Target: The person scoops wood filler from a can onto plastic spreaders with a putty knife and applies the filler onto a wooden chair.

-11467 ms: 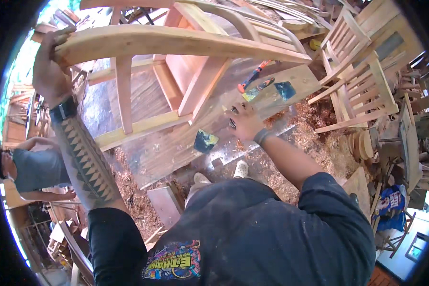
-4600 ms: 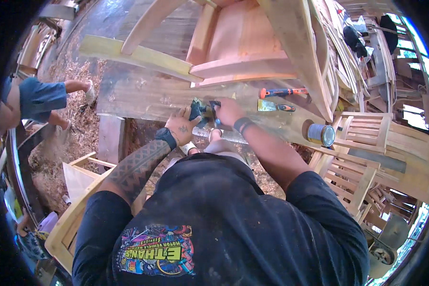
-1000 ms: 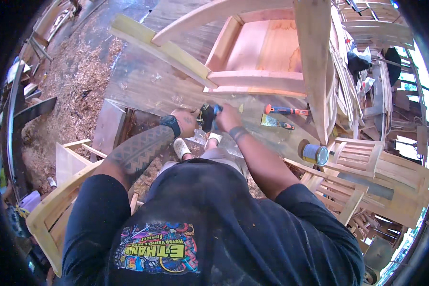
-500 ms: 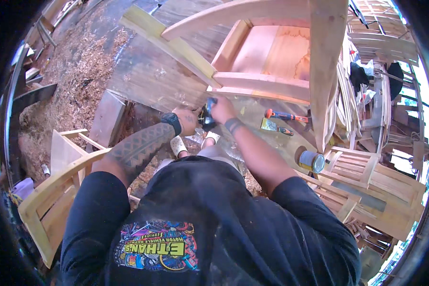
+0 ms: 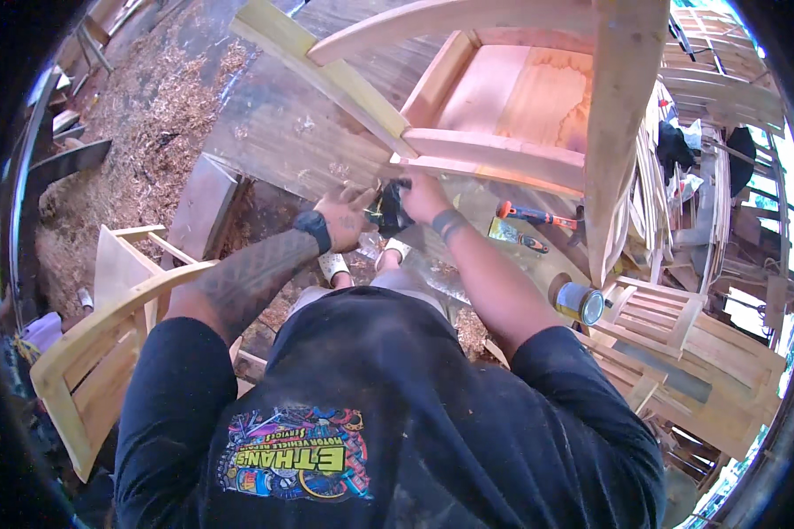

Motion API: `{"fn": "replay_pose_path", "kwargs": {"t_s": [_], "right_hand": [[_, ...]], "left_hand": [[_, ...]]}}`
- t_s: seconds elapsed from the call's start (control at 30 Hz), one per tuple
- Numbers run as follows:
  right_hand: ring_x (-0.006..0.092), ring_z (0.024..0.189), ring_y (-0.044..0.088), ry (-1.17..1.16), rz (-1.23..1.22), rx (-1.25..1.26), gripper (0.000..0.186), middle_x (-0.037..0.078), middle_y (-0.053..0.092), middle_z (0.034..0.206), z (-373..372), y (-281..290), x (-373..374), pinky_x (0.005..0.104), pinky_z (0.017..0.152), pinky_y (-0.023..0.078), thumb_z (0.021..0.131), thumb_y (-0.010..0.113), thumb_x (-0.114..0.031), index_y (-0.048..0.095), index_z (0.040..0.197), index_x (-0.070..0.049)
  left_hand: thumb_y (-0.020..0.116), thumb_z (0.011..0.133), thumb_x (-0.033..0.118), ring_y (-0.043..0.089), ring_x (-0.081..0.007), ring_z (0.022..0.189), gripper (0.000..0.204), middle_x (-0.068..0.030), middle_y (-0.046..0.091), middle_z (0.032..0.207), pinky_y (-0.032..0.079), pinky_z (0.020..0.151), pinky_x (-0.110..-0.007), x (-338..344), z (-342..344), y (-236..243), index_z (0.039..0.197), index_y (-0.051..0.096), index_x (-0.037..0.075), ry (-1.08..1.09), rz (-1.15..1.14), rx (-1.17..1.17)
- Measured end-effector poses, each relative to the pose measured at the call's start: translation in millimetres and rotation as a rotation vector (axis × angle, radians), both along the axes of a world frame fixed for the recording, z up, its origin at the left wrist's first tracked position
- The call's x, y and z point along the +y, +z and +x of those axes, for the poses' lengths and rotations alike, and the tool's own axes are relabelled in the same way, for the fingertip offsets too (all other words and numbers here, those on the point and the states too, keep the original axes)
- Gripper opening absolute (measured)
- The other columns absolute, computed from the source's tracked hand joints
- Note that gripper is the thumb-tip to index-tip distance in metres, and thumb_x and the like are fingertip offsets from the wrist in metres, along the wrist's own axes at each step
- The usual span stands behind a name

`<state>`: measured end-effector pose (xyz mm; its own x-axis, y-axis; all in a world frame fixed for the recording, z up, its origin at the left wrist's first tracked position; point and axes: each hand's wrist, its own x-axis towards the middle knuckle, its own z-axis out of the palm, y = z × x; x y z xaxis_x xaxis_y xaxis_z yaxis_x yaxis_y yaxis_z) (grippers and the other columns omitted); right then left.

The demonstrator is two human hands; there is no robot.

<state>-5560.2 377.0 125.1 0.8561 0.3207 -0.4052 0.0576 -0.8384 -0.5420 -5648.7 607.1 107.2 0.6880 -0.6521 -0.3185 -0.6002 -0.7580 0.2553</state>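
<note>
My left hand (image 5: 344,220), fingers spread, is at the near edge of the wooden board (image 5: 300,132), beside a small dark object with yellowish smears (image 5: 382,212). My right hand (image 5: 419,198) is closed on a dark flat piece just right of it, its exact kind unclear. To the right lie an orange-and-blue handled tool (image 5: 527,214) and a putty knife (image 5: 504,230); a metal can (image 5: 580,301) sits farther right. Just beyond my hands stands an unfinished wooden chair frame (image 5: 494,145), with a pale pink seat panel and some brownish stain.
A pale wooden chair (image 5: 88,353) stands at lower left. Slatted wooden frames (image 5: 648,313) lie at right, with stacked strips (image 5: 644,185) behind. Shavings (image 5: 150,132) cover the floor at left; a plank (image 5: 198,212) rests against the board's left end.
My left fingers have spread from a more curled position, while my right stays on the dark piece. The chair sits farther right in view. The co-worker seen earlier at left is out of sight.
</note>
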Motion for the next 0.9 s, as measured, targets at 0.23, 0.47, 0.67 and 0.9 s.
{"fn": "replay_pose_path", "kwargs": {"t_s": [0.23,0.47,0.67,0.9], "right_hand": [[0.0440,0.113,0.074,0.135,0.046,-0.012,0.033,0.024,0.077,0.119,-34.3,0.3,16.3,0.0524,0.101,0.058,0.098,0.070,-0.019,0.078,0.129,-0.013],[0.0451,0.108,0.075,0.069,0.000,0.040,0.031,0.024,0.078,0.115,-34.8,10.4,-71.1,0.0527,0.098,0.059,0.097,0.069,-0.016,0.079,0.126,-0.012],[0.0449,0.106,0.075,0.018,-0.024,-0.066,0.031,0.024,0.078,0.113,-47.4,-0.3,-72.1,0.0555,0.096,0.059,0.098,0.067,-0.020,0.080,0.125,-0.013],[0.0452,0.105,0.075,-0.067,0.039,-0.137,0.029,0.025,0.078,0.113,-35.4,-25.9,-51.8,0.0555,0.094,0.060,0.096,0.068,-0.022,0.082,0.118,-0.010]], "left_hand": [[0.081,0.086,0.043,0.048,-0.0548,0.147,0.069,-0.0242,0.046,0.165,0.054,0.111,-0.064,0.2,-24.2,6.9,0.153,0.066,0.041,0.131,-0.003,0.007],[0.079,0.090,0.047,0.051,-0.0527,0.146,0.064,-0.0271,0.047,0.162,0.054,0.111,-0.062,-6.7,-26.0,17.1,0.153,0.066,0.038,0.127,0.010,0.028],[0.080,0.089,0.047,0.045,-0.0500,0.150,0.064,-0.0246,0.048,0.160,0.050,0.115,-0.061,-13.1,-26.7,7.5,0.150,0.070,0.031,0.118,0.027,0.049],[0.081,0.082,0.040,0.043,-0.0416,0.150,0.049,-0.0175,0.052,0.157,0.043,0.118,-0.061,-25.6,-8.3,24.0,0.126,0.082,0.017,0.022,-0.027,-0.020]]}}
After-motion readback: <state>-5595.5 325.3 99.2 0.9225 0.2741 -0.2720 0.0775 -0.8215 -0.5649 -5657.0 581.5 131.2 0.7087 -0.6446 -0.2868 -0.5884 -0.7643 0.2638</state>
